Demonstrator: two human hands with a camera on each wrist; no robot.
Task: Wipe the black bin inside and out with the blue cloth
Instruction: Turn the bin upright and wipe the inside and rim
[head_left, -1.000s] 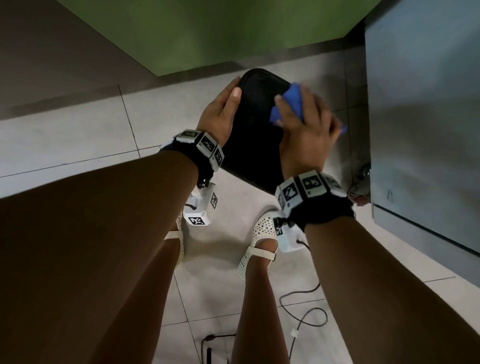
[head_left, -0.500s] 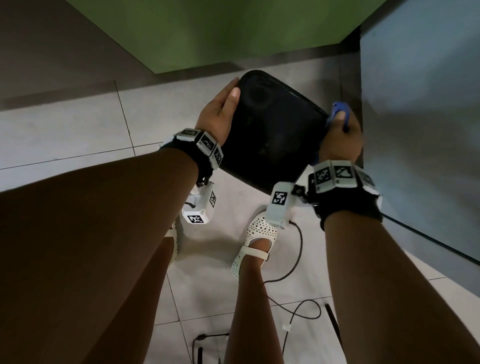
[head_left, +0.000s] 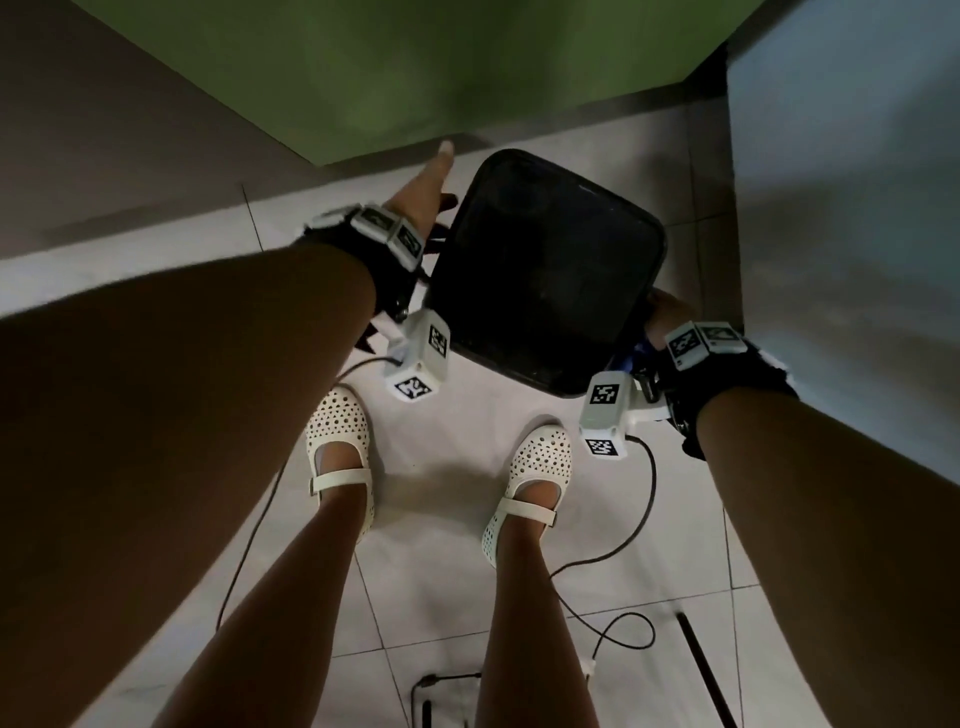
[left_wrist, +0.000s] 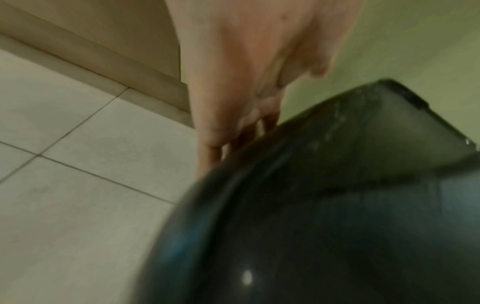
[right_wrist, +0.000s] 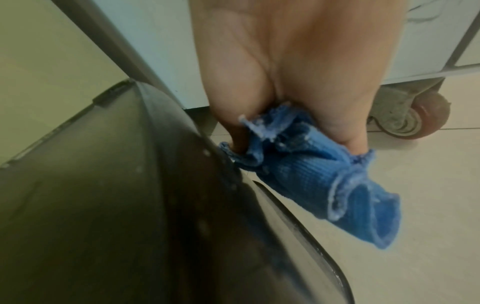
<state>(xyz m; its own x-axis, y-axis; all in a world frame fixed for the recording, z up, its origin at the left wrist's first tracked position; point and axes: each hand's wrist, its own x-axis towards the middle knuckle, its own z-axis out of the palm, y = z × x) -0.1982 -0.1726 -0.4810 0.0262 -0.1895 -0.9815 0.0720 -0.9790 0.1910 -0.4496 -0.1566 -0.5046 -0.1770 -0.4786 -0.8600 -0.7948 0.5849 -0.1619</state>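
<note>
On the tiled floor (head_left: 431, 561), between our feet and the green wall (head_left: 467, 67), the black bin (head_left: 545, 270) sits tilted in our grip. Risk, as we judge it: the glossy wall could slip or tip, since the left hand (head_left: 421, 192) only braces it. Its fingers (left_wrist: 215, 144) lie nearly straight down the outer left side, thumb extended, nothing grasped. Our right hand (right_wrist: 293, 61) clenches the bunched blue cloth (right_wrist: 324, 176) against the outer right wall below the rim; a loose fold hangs free and could drag on the floor.
</note>
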